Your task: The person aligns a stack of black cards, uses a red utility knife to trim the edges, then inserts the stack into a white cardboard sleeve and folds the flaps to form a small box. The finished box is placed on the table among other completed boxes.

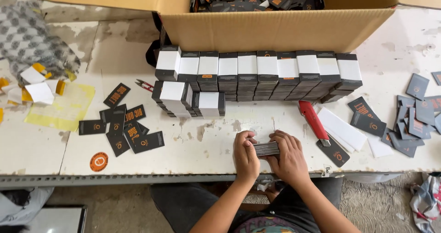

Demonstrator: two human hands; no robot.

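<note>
Inspector: Low centre of frame, what are the hands doing?
Clerk: Left hand (245, 156) and right hand (288, 157) are pinching a stack of dark cards (267, 148) from both ends on the table (206, 145), fingers pressed together, squaring its edges.

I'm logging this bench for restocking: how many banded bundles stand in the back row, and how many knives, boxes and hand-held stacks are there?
Dark card bundles with white paper bands, back row: 10
Red utility knife: 1
Brown cardboard box: 1
Unbanded dark card stack gripped between left hand and right hand: 1
Total: 13
</note>
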